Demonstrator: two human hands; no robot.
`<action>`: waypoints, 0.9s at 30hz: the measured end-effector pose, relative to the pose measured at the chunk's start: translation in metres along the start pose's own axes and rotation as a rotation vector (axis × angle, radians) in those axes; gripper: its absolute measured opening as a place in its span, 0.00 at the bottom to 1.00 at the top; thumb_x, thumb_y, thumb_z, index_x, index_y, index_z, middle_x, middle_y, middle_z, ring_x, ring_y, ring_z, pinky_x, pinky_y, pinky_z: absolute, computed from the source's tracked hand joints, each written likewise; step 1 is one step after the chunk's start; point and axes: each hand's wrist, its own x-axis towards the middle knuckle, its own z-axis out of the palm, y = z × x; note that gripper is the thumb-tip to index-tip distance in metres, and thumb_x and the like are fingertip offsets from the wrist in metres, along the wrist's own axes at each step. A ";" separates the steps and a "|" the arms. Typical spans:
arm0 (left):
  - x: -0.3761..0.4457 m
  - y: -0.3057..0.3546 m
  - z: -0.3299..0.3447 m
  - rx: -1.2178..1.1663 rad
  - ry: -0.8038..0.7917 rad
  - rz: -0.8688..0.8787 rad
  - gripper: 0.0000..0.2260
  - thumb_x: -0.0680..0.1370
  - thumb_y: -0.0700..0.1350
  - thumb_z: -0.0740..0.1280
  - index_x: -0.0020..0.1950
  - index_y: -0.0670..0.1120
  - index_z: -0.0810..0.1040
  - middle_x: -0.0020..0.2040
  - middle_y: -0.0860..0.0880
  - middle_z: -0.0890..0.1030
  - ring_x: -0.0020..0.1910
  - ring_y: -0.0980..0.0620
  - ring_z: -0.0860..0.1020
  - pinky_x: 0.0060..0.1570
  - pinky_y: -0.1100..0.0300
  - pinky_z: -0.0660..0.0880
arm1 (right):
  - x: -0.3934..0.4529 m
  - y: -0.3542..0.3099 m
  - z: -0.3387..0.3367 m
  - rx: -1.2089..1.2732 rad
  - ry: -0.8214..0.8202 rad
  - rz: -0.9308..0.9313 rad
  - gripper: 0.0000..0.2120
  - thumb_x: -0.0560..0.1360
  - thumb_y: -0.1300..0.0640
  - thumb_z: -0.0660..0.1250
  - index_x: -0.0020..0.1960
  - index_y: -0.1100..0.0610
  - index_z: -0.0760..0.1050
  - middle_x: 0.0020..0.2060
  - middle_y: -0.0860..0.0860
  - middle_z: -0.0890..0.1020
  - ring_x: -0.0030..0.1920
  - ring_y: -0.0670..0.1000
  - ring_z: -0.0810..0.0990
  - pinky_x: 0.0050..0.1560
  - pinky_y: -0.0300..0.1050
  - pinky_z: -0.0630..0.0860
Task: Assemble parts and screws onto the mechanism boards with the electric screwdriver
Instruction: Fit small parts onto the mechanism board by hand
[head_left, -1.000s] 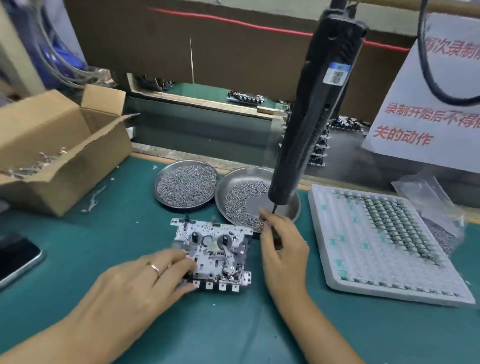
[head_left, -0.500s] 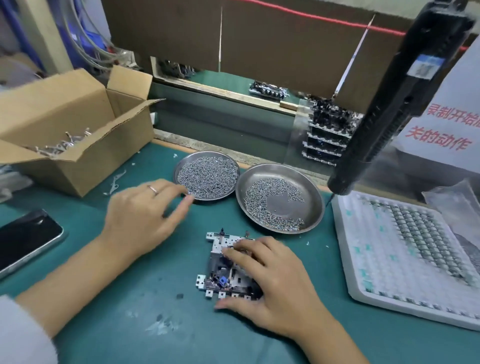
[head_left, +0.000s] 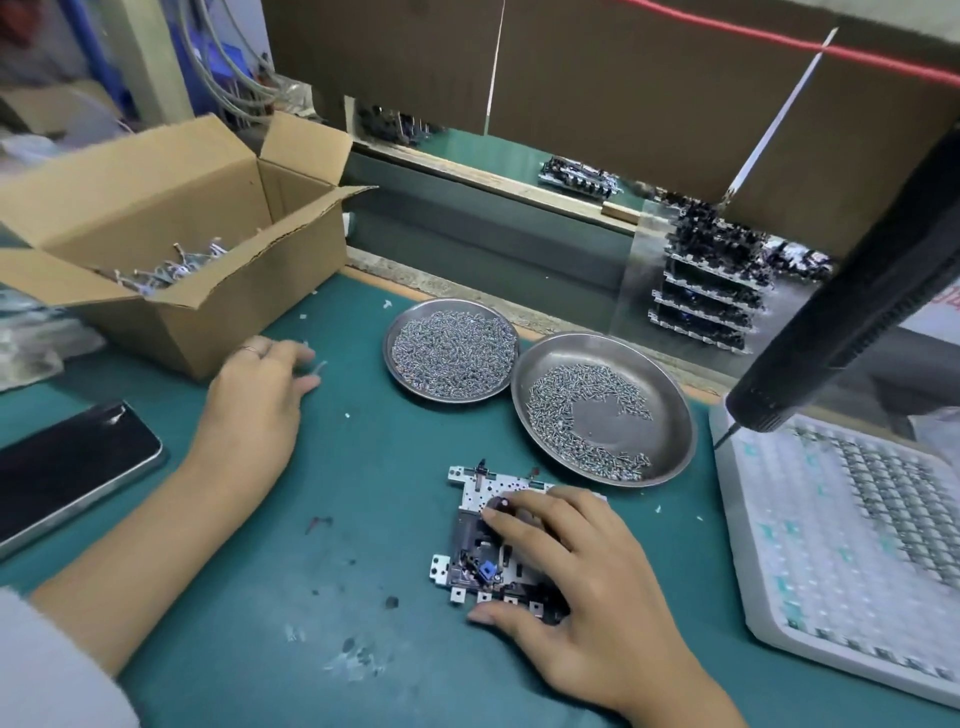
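Note:
The mechanism board (head_left: 470, 499) lies on the green mat in front of me, its dark side with a blue part facing up. My right hand (head_left: 582, 577) covers its right half, fingers curved over the top and thumb at the near edge, holding it. My left hand (head_left: 257, 387), blurred, hovers near the cardboard box (head_left: 156, 171); a small metal piece (head_left: 319, 366) lies at its fingertips, contact unclear. The black electric screwdriver (head_left: 857, 312) hangs free at the right, its bit above the white tray's corner.
Two steel dishes of screws stand behind the board, a full one (head_left: 388, 340) and a partly filled one (head_left: 662, 415). A white foam tray (head_left: 753, 582) of small parts lies at right, a phone (head_left: 67, 467) at left, and stacked boards (head_left: 711, 301) behind.
My right hand let go of the screwdriver, which swung up to the right, and took over the board, now turned over. My left hand left the board and moved left toward the box.

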 end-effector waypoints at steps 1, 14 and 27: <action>-0.003 0.006 0.000 -0.087 0.004 0.022 0.10 0.74 0.33 0.70 0.55 0.35 0.80 0.50 0.37 0.77 0.47 0.38 0.78 0.53 0.51 0.73 | 0.000 0.000 0.000 0.007 0.005 0.000 0.28 0.70 0.35 0.68 0.60 0.53 0.79 0.57 0.48 0.79 0.54 0.52 0.76 0.56 0.47 0.73; -0.081 0.106 0.005 -0.627 -0.172 0.730 0.07 0.73 0.39 0.73 0.49 0.38 0.83 0.46 0.48 0.81 0.47 0.58 0.78 0.53 0.66 0.74 | 0.005 -0.005 -0.001 0.398 0.378 0.227 0.09 0.76 0.60 0.66 0.55 0.56 0.80 0.42 0.47 0.82 0.45 0.49 0.78 0.48 0.38 0.73; -0.086 0.101 0.010 -0.730 -0.349 0.454 0.08 0.73 0.52 0.68 0.52 0.57 0.81 0.45 0.59 0.81 0.44 0.61 0.77 0.50 0.58 0.71 | -0.005 -0.006 -0.012 0.548 0.326 0.468 0.08 0.70 0.60 0.71 0.48 0.50 0.83 0.37 0.43 0.83 0.42 0.45 0.79 0.45 0.33 0.72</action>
